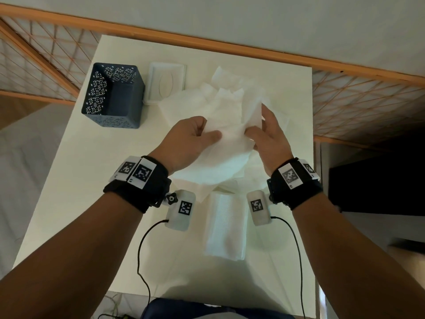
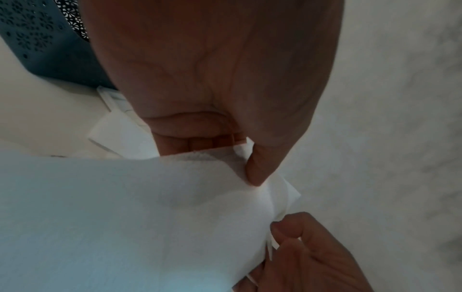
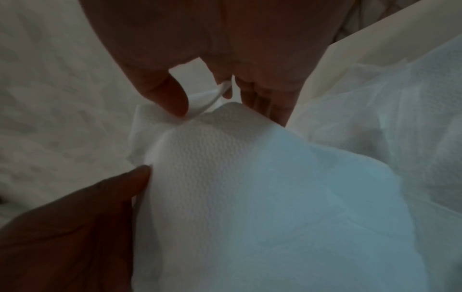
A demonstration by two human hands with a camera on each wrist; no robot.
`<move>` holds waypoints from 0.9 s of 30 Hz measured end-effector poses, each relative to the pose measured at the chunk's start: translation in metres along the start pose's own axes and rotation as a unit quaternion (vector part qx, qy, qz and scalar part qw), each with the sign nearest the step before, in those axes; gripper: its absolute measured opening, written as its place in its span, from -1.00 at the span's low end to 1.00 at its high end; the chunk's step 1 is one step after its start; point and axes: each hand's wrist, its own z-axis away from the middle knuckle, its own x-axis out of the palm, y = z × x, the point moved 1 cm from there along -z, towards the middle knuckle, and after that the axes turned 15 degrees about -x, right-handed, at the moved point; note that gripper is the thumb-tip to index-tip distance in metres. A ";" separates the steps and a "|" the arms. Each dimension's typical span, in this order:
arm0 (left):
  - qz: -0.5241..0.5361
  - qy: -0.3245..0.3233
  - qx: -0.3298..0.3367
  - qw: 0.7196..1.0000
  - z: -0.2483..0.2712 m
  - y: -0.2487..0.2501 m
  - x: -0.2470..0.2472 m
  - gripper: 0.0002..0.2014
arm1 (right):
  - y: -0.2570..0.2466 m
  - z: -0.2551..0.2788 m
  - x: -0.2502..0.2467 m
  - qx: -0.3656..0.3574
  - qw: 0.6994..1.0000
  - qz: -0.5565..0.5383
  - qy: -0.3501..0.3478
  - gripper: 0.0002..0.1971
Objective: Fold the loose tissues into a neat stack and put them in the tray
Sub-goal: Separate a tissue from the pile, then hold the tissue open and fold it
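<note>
tissue [image 1: 226, 143] | pinched between both hands' fingers [image 1: 212, 135] | above table [image 1: 92, 180]

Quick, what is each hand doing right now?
Left hand: pinching the loose white paper tissue.
Right hand: pinching the same tissue.

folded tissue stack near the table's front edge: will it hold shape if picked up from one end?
Probably not: the folded stack looks like thin loose plies, and the held tissue sags. Likely very light and apt to fan apart; support both ends.
</note>
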 end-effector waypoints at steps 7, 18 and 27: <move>0.023 0.027 -0.015 0.999 -0.002 -0.007 -0.007 -0.49 | 0.006 0.003 -0.001 0.006 1.000 0.003 0.008 -0.78; 0.019 0.013 -0.043 0.999 -0.010 -0.025 -0.012 -0.49 | -0.001 0.004 -0.007 -0.019 0.989 0.139 -0.057 -0.39; -0.033 0.019 0.001 0.999 -0.011 -0.015 -0.007 -0.52 | -0.015 0.011 0.009 -0.010 0.980 0.140 -0.138 -0.40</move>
